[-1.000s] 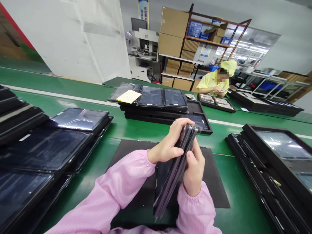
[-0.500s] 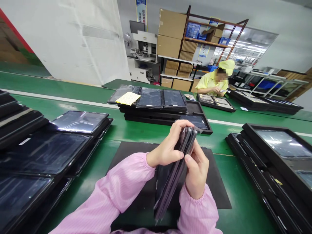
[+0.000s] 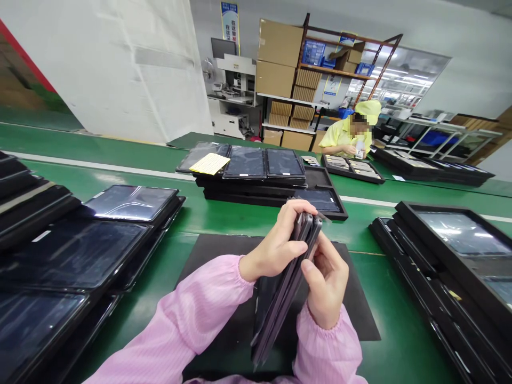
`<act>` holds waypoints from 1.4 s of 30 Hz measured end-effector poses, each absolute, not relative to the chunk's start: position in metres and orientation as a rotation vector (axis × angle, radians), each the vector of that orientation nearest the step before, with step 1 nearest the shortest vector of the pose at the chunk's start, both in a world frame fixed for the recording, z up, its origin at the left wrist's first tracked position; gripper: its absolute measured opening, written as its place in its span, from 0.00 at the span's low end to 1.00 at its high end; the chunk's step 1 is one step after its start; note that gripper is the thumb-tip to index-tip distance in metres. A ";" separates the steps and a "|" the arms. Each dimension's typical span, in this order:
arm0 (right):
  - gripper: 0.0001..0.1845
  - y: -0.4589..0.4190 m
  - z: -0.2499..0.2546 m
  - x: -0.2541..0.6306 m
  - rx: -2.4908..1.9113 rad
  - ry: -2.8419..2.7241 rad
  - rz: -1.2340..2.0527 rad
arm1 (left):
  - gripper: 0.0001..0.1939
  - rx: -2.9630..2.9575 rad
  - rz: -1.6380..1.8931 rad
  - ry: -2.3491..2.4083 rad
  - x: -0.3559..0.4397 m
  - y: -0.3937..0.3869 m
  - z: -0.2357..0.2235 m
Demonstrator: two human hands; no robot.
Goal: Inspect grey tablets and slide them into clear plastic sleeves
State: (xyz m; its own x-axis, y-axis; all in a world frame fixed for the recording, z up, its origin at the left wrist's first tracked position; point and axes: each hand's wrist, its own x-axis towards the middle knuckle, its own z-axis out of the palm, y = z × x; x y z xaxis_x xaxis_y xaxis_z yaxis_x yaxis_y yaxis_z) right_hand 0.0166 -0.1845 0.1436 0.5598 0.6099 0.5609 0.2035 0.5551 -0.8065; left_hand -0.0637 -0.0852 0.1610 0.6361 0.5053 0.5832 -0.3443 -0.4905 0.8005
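Left hand half closed over the upper end of the thin dark slabs, I grip them, while my right hand, also part-curled, holds their other side. They lean together, tilted, over the black mat on the green table. Screen panels lie stacked to my left, a framed tray to my right. Beyond the mat, a yellow sheet rests on more panels; farther off sits a person in yellow.

Electronics factory floor: green workbench, stacked screen panels, loaded storage rack (worker in yellow cap).
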 end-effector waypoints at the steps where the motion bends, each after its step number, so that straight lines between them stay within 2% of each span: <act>1: 0.22 -0.185 0.144 0.016 -0.986 -0.945 0.271 | 0.22 1.828 1.052 0.119 -0.065 -0.088 0.162; 7: 0.12 -0.192 0.148 0.009 -1.038 -0.733 0.223 | 0.16 1.922 1.123 0.024 -0.067 -0.100 0.167; 19: 0.12 -0.193 0.149 0.008 -1.109 -0.771 0.137 | 0.17 1.923 1.141 0.066 -0.066 -0.101 0.165; 21: 0.17 -0.190 0.145 0.009 -1.108 -0.865 0.184 | 0.19 1.866 1.144 0.108 -0.064 -0.096 0.163; 26: 0.36 -0.179 0.138 0.011 -1.146 -1.171 0.310 | 0.22 1.665 1.179 0.217 -0.057 -0.078 0.156; 31: 0.48 -0.176 0.137 0.021 -1.241 -1.354 0.418 | 0.24 1.544 1.133 0.262 -0.055 -0.071 0.154; 33: 0.46 -0.175 0.136 0.026 -1.234 -1.390 0.480 | 0.23 1.493 1.119 0.275 -0.054 -0.069 0.154; 38: 0.33 -0.170 0.127 0.029 -1.198 -1.346 0.514 | 0.20 1.433 1.144 0.316 -0.050 -0.060 0.154; 42: 0.29 -0.167 0.122 0.026 -1.212 -1.271 0.490 | 0.18 1.458 1.227 0.297 -0.046 -0.052 0.152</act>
